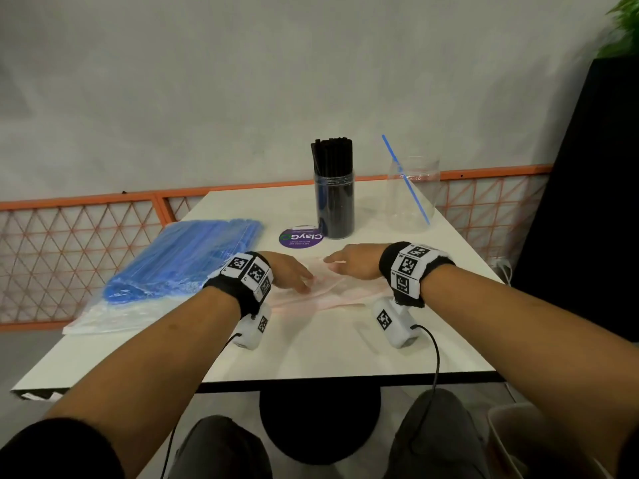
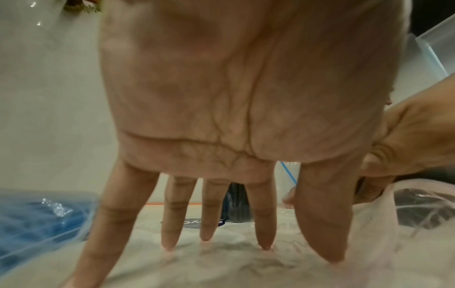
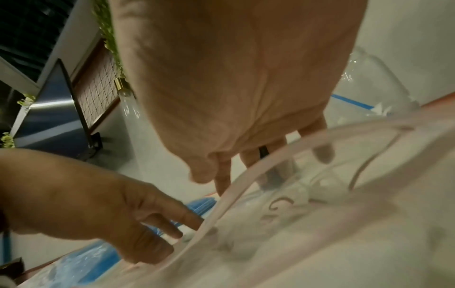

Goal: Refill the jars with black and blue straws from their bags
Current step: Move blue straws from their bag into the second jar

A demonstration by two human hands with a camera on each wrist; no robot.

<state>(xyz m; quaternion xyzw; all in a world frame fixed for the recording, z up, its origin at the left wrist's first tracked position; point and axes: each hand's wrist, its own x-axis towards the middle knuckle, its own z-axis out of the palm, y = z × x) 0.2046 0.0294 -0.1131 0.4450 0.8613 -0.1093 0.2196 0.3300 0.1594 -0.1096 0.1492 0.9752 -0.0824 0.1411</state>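
An empty pink-tinted plastic bag [image 1: 321, 295] lies flat on the white table [image 1: 311, 350] under both hands. My left hand [image 1: 294, 274] presses it with straight, spread fingers [image 2: 169, 224]. My right hand [image 1: 349, 266] rests on the bag's far part with fingers stretched left; the bag's raised rim [image 3: 246, 175] partly hides them in the right wrist view. A clear bag of blue straws [image 1: 186, 257] lies at the left. Behind the hands stands a jar packed with black straws [image 1: 334, 202]. To its right, a wider clear jar [image 1: 413, 198] holds one blue straw [image 1: 404, 178].
A round purple sticker [image 1: 300, 236] lies on the table by the black-straw jar. An orange mesh fence [image 1: 86, 236] runs behind the table, and a tall black planter [image 1: 587, 202] stands at the right. The table's front edge [image 1: 311, 378] is near my knees.
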